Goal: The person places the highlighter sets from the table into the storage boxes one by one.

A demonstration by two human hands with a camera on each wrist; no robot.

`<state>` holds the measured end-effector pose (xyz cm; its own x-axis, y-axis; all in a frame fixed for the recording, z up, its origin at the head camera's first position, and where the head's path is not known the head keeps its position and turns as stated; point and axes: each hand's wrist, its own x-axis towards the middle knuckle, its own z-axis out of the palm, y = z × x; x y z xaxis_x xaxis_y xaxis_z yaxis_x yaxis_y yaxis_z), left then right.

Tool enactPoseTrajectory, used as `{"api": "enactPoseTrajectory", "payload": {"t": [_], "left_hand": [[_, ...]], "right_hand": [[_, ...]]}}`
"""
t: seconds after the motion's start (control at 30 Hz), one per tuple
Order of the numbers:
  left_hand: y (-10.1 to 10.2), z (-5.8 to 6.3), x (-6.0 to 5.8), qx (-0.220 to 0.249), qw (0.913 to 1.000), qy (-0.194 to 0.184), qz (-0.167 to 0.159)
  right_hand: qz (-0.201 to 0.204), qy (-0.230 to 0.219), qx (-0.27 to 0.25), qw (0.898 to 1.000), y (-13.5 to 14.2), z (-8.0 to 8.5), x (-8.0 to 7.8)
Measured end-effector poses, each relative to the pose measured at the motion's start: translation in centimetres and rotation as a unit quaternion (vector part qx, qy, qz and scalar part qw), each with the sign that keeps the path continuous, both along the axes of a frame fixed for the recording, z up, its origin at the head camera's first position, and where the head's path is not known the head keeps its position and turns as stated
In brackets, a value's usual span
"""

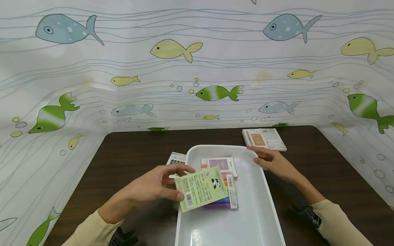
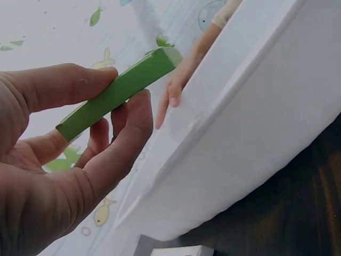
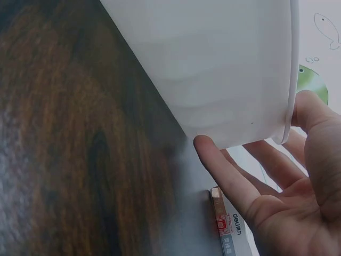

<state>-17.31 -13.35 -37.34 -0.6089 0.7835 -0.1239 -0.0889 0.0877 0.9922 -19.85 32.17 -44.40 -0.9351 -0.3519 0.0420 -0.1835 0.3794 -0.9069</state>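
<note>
My left hand [image 1: 150, 184] pinches a thin light-green box [image 1: 201, 188] printed with a panda, text and a barcode. It is held tilted over the left part of a white plastic tray [image 1: 255, 222]. The left wrist view shows the box's plain green edge [image 2: 117, 96] between thumb and fingers. My right hand [image 1: 275, 164] holds the tray at its far right corner. In the right wrist view the thumb lies at the rim [image 3: 293, 69] and the fingers reach round the outside. Inside the tray lie a white-and-purple box [image 1: 220, 165] and a rainbow-coloured pack [image 1: 232, 196], partly covered by the green box.
Beyond the tray's far right corner, flat white boxes [image 1: 267, 138] lie stacked on the dark wooden table [image 1: 138, 147]. Another small box [image 1: 176, 158] shows at the tray's left side, partly hidden by it. A fish-patterned white sheet [image 1: 184, 75] surrounds the table's back and sides.
</note>
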Motion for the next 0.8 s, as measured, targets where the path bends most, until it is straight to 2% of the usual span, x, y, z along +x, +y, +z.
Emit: {"api": "enactPoseTrajectory", "payload": {"t": [0.2,0.4,0.67,0.8], "left_hand": [[0.5,-0.3,-0.3,0.012,0.9996,-0.023,-0.009],[1.7,-0.7,-0.9,0.006,0.9994,-0.027,-0.019],[4.3,-1.7,-3.3,0.020,0.9971,-0.029,-0.067],[5.3,-1.8,-4.6,0.007,0.9969,-0.031,-0.072]], "right_hand": [[0.003,0.001,-0.007,1.000,-0.5,-0.2,-0.2],[-0.005,0.005,0.000,1.000,-0.3,-0.2,-0.2],[-0.009,0.003,0.005,1.000,0.1,-0.2,0.0],[-0.009,0.001,0.006,1.000,0.3,0.0,0.1]]}}
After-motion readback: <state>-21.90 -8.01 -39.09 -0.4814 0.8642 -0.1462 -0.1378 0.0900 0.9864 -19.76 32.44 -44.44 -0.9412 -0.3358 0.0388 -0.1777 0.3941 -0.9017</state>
